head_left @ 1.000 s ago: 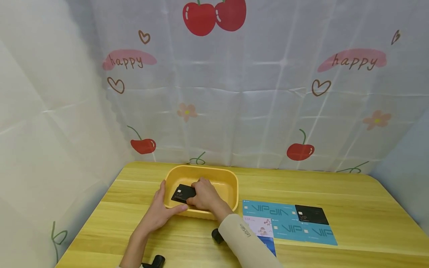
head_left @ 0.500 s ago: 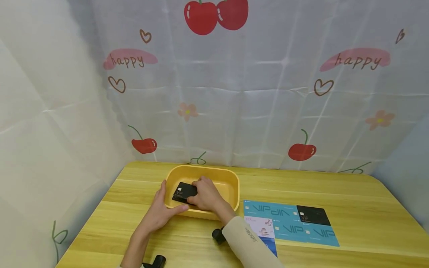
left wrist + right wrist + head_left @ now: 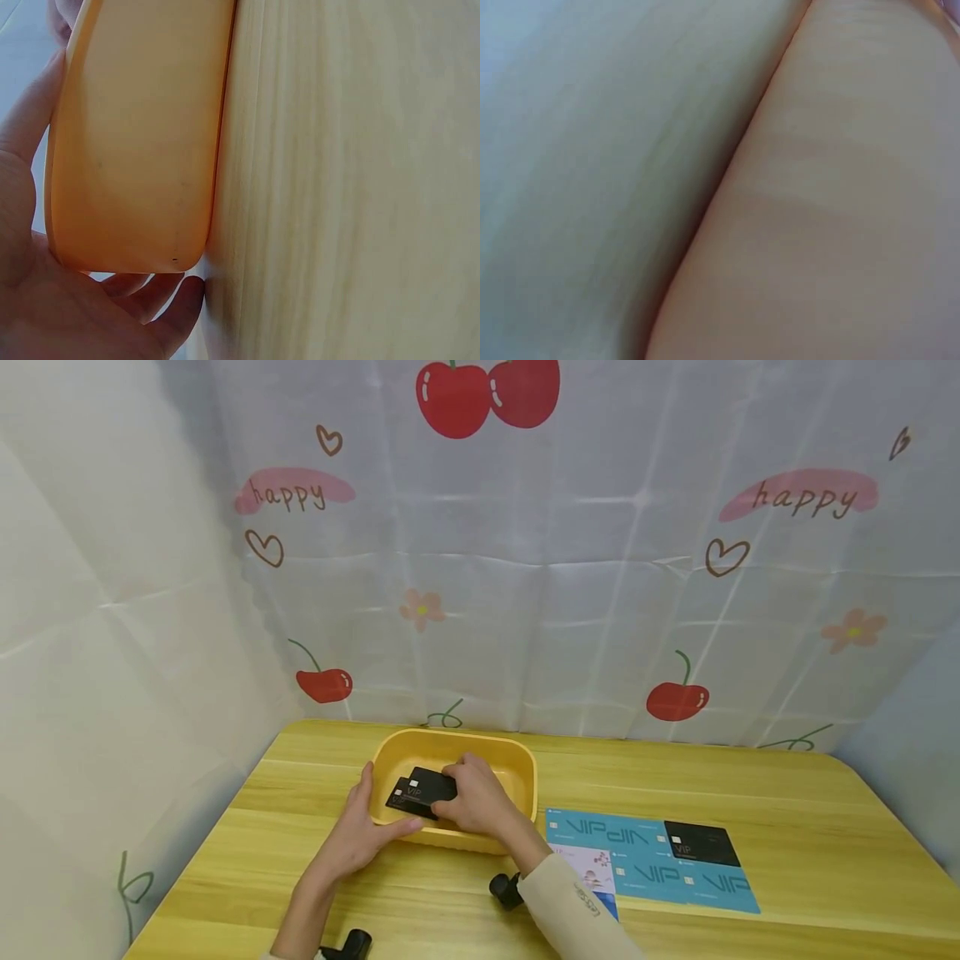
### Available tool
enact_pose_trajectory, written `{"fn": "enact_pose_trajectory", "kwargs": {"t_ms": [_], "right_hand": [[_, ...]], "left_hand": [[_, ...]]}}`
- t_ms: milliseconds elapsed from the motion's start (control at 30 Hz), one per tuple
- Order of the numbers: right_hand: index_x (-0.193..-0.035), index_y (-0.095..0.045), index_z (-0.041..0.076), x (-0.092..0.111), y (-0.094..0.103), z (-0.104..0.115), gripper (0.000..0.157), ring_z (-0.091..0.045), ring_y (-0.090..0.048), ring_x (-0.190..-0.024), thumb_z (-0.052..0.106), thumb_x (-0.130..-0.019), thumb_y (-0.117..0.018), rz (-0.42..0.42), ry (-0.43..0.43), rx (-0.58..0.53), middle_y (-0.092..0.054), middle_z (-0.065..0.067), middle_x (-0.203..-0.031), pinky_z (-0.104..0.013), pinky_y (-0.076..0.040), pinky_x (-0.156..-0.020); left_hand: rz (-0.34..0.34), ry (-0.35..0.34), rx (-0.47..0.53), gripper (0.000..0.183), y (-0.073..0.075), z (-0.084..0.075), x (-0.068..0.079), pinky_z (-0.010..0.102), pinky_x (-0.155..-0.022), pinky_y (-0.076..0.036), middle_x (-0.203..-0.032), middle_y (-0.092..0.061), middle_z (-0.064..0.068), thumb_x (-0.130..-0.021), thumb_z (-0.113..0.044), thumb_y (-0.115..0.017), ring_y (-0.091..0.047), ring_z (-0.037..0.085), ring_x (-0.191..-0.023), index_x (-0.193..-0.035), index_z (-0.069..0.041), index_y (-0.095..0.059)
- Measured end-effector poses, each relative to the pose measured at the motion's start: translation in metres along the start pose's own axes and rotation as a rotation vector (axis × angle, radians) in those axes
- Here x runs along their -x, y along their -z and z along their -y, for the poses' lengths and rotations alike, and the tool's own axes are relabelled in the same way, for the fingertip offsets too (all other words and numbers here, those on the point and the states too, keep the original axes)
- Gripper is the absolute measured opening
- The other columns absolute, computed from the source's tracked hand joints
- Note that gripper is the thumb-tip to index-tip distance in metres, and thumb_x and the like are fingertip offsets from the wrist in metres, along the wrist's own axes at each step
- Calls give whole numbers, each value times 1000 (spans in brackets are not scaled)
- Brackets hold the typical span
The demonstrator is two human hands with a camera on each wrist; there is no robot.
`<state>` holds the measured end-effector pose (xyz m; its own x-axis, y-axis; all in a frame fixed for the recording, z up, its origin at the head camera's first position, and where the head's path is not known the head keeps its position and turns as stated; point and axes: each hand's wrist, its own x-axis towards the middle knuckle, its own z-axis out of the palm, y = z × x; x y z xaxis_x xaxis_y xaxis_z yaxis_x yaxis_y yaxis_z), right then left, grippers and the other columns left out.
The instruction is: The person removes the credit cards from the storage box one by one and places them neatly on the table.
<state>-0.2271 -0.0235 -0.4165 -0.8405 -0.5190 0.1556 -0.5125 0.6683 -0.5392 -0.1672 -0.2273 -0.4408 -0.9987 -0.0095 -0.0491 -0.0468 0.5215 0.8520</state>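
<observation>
In the head view, my left hand [image 3: 358,839] holds the near-left corner of a yellow plastic tub [image 3: 450,840], thumb at the front rim and fingers along the left side. The left wrist view shows that hand's fingers [image 3: 146,296] bent around the tub's [image 3: 142,142] end. Inside the tub, my right hand [image 3: 476,797] pinches a black VIP card [image 3: 429,787] at its right end. Another black card [image 3: 399,793] lies partly under it, showing at the left. Some of the right fingertips are hidden behind the hand.
Right of the tub, several blue VIP cards [image 3: 651,873], a black card [image 3: 701,843] and a pale floral card [image 3: 596,867] lie edge to edge on the wooden table [image 3: 810,827]. The right sleeve [image 3: 573,910] covers part of them. A printed curtain [image 3: 525,635] hangs behind.
My right hand has shifted right inside the tub, sliding the upper black card along and uncovering more of the card beneath. The left hand stays on the tub.
</observation>
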Motion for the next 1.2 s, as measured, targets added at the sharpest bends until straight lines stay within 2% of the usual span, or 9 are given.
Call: {"fn": "enact_pose_trajectory", "kwargs": {"t_ms": [333,733,1000,1200], "right_hand": [[-120,-68,-1,11,5,-1,49,-19,-47,-86,26,-80,-77,-27,17,1,-54,-7,-99,-31,-41,-73],[-116,-69,2,28,13,-4,45,-18,-45,-85,28,-81,-78,-71,28,18,-53,-4,-99,-31,-39,-72],[-115,-70,3,39,19,-3,44,-17,-43,-85,29,-81,-78,-109,33,19,-52,-2,-97,-31,-37,-70],[-116,-70,3,49,22,-5,45,-16,-43,-86,29,-79,-79,-131,21,15,-51,0,-97,-30,-40,-69]], "left_hand": [[-8,5,-10,125,0,0,0,59,-114,-17,-158,-7,29,-78,-47,-82,-16,43,-143,-157,-4,5],[-9,19,23,126,-1,1,-1,59,-114,-15,-159,-6,26,-77,-44,-83,-15,42,-144,-158,-6,6],[-11,3,32,127,-2,2,-1,59,-114,-16,-159,-5,26,-76,-44,-84,-14,41,-144,-158,-6,6],[-11,-4,23,128,-1,1,0,59,-114,-15,-159,-6,27,-76,-47,-84,-16,42,-143,-158,-5,6]]}}
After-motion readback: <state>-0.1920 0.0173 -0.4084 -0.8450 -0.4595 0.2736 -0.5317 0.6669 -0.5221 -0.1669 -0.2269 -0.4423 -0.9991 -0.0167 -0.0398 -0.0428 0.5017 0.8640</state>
